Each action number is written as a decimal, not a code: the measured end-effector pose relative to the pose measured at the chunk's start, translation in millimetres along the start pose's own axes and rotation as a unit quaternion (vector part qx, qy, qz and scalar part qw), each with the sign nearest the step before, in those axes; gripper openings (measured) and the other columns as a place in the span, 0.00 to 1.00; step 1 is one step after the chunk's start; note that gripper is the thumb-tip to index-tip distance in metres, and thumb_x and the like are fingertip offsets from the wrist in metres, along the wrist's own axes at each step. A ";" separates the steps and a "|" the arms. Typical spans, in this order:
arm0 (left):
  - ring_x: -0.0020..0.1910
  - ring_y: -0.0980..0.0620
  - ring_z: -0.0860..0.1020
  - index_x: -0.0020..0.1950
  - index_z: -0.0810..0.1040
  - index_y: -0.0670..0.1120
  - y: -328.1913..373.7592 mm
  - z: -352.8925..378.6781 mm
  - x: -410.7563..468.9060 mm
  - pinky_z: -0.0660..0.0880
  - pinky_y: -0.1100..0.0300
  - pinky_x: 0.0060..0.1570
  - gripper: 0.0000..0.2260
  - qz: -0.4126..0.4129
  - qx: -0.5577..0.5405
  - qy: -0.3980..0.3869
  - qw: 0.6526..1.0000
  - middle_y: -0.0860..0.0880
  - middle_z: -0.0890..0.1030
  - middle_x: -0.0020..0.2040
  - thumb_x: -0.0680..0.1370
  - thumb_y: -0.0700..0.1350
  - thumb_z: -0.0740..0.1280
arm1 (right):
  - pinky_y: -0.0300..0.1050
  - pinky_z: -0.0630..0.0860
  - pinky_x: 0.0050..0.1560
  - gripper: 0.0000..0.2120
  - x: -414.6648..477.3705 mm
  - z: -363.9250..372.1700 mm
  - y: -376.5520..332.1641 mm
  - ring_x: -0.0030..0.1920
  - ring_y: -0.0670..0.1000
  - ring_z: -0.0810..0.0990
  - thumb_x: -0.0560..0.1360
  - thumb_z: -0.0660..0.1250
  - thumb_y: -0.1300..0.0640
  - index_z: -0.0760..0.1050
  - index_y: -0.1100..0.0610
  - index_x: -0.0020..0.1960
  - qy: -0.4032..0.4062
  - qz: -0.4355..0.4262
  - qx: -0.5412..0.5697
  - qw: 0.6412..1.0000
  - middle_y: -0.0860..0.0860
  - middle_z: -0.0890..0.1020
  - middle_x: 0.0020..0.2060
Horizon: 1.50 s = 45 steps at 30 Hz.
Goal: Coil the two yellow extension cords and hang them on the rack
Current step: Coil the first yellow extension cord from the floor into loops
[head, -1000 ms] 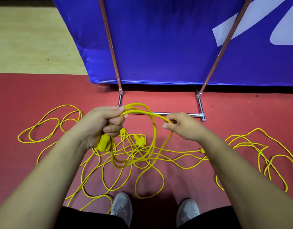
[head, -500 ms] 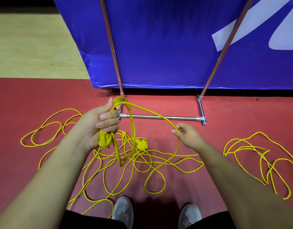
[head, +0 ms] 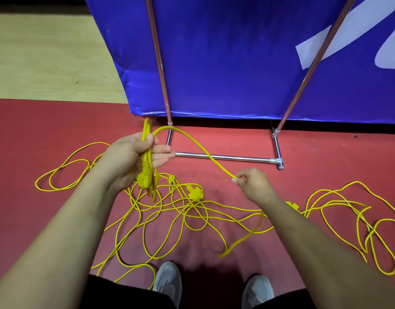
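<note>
Left hand (head: 134, 159): closed around a small bundle of yellow cord (head: 192, 143), thumb pressed over the strands; a yellow plug (head: 145, 178) hung below the palm, and short loops stood up above the fist.

Right hand (head: 252, 184): thumb and forefinger pinched on the same cord, other fingers curled in. The hand sat lower and to the right of the left one, well apart from it.

Cord, held span: arched up from the left fist, crossed in front of the rack's bottom bar, and sloped down to the right-hand pinch. Below the right wrist a blurred length trailed to the floor.

Cord, loose: tangled loops spread across the red floor (head: 58, 121) between and beside both arms. One cluster lay at far left, one at centre with a second plug (head: 194, 192) in it, one at far right. Where one cord ended and the other began could not be told.

Rack (head: 225, 157): chrome base bar on the floor, two slanted uprights rising in front of a blue banner (head: 225, 59). No cord touched it.

Shoes (head: 168, 284): two grey toes at bottom edge, just short of the nearest loops.
</note>
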<state>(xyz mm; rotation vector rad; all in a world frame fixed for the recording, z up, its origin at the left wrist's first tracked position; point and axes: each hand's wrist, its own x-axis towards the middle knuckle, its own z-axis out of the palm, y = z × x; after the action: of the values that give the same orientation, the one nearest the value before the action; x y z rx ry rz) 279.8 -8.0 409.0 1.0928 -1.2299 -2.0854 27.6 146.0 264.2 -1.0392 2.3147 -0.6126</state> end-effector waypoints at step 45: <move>0.27 0.44 0.81 0.41 0.77 0.37 -21.0 28.7 -13.4 0.77 0.60 0.24 0.06 -0.162 0.071 -0.146 0.973 0.38 0.79 0.32 0.72 0.40 0.64 | 0.44 0.75 0.43 0.05 -56.0 -49.7 -105.8 0.36 0.43 0.77 0.75 0.71 0.56 0.84 0.54 0.47 -0.100 -0.286 0.128 0.944 0.50 0.84 0.37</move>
<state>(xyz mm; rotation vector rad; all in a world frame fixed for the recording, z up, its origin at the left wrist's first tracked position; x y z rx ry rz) 263.7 26.0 403.9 1.1409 -1.4359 -2.5106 85.3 134.9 379.7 -1.5690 1.6912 -0.9466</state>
